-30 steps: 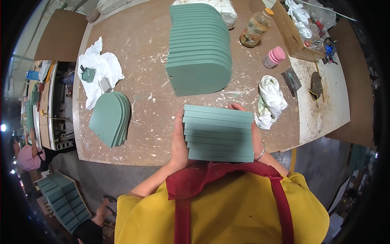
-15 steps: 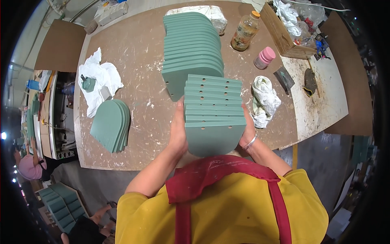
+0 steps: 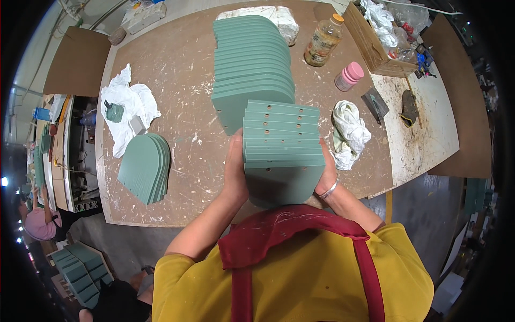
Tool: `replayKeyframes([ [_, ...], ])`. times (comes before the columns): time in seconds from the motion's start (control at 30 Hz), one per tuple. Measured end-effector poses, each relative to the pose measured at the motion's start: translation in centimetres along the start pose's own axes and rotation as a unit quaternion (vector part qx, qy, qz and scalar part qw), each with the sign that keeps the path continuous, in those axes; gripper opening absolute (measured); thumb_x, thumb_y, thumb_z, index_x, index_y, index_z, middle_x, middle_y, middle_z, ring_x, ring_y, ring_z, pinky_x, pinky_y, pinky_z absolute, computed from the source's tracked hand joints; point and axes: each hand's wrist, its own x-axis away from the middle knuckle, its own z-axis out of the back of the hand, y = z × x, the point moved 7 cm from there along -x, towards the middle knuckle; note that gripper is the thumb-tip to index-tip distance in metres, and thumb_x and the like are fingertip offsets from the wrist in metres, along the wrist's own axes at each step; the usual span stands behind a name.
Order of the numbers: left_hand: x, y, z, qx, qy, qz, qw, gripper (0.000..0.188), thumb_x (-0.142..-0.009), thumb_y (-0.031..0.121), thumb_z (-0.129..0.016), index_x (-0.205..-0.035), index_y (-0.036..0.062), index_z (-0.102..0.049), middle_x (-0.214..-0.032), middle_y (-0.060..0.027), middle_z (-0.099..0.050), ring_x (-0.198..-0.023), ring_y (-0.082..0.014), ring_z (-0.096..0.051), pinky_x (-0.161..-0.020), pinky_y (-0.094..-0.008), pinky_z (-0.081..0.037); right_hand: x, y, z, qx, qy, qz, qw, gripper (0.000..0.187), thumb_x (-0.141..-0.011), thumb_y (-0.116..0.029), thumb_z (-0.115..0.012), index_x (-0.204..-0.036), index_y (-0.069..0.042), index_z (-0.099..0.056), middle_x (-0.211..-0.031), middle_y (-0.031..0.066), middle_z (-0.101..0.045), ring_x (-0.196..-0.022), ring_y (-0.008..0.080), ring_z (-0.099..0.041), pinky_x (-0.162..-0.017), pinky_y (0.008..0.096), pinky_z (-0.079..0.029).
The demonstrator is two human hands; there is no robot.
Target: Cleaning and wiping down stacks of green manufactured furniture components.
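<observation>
Between my two hands is a stack of green rounded panels (image 3: 284, 185), fanned in steps, with small drilled holes along their straight edges. My left hand (image 3: 234, 169) is wrapped round the stack's left side. On the opposite side my right hand (image 3: 326, 172) grips it, a bracelet at the wrist; most of its fingers are hidden behind the panels. Just beyond, a longer row of matching green panels (image 3: 252, 70) leans in overlapping layers against a white wrapped block (image 3: 287, 24). A smaller fanned pile of green panels (image 3: 142, 166) lies on the worktable to the left.
The brown worktable (image 3: 188, 177) carries a white cloth (image 3: 126, 94) with a small green pot (image 3: 113, 112). To the right are a crumpled cloth (image 3: 348, 134), a pink-lidded jar (image 3: 349, 76), a bottle (image 3: 324, 40), a scraper (image 3: 375, 105) and a wooden box (image 3: 375, 48). Co-workers are at lower left.
The panels in my hands have shifted slightly against each other, their middle layers now closer together. My hands keep their hold. A co-worker at lower left has moved a little.
</observation>
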Motion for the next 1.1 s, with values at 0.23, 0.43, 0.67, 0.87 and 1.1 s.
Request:
replayKeyframes([
  [0.23,1.3,-0.7,1.0,0.050,-0.011,-0.061,0.997,0.064,-0.098,0.049,-0.029,-0.142,0.0029,-0.030,-0.142,-0.0109,-0.037,-0.131,-0.0208,-0.032,-0.109,-0.0339,-0.022,0.1,0.9,0.8,0.012,0.112,0.001,0.994,0.046,-0.096,-0.043,-0.042,-0.113,-0.002,-0.055,-0.095,0.0087,-0.064,-0.080,0.0193,-0.061,-0.068,0.0341,-0.052],
  [0.43,4.9,-1.6,1.7,0.102,0.044,-0.002,0.994,0.058,-0.098,0.046,-0.029,-0.137,0.0033,-0.037,-0.134,-0.0101,-0.044,-0.124,-0.0192,-0.039,-0.106,-0.0321,-0.027,1.8,1.0,5.8,0.018,-0.071,0.041,0.996,0.050,-0.097,-0.042,-0.038,-0.130,-0.005,-0.044,-0.129,0.0111,-0.050,-0.112,0.0225,-0.051,-0.096,0.0368,-0.041],
  [0.67,8.8,-1.0,2.8,0.124,0.033,0.071,0.989,0.054,-0.099,0.048,-0.026,-0.120,0.0048,-0.050,-0.115,-0.0061,-0.054,-0.107,-0.0143,-0.051,-0.097,-0.0325,-0.039,6.5,-0.4,-3.2,0.250,-0.195,0.103,0.943,0.056,-0.093,-0.053,-0.035,-0.119,-0.005,-0.048,-0.128,0.0111,-0.045,-0.121,0.0200,-0.041,-0.105,0.0362,-0.029],
  [0.87,7.1,-1.2,5.0,0.107,-0.102,0.302,0.942,0.043,-0.096,0.043,-0.039,-0.116,0.0069,-0.051,-0.100,-0.0014,-0.057,-0.088,-0.0107,-0.055,-0.075,-0.0248,-0.044,7.2,-0.9,-2.3,0.288,-0.149,-0.043,0.945,0.050,-0.097,-0.047,-0.035,-0.123,-0.009,-0.052,-0.113,0.0032,-0.052,-0.105,0.0120,-0.046,-0.091,0.0286,-0.035],
  [1.1,7.2,-0.3,4.2,-0.094,-0.199,0.480,0.849,0.061,-0.092,0.058,-0.038,-0.129,0.0094,-0.040,-0.108,-0.0064,-0.052,-0.093,-0.0159,-0.054,-0.078,-0.0370,-0.048,4.5,-2.2,-0.4,0.416,-0.062,-0.228,0.878,0.048,-0.089,-0.052,-0.048,-0.111,-0.011,-0.056,-0.095,0.0043,-0.056,-0.079,0.0113,-0.053,-0.069,0.0294,-0.045],
])
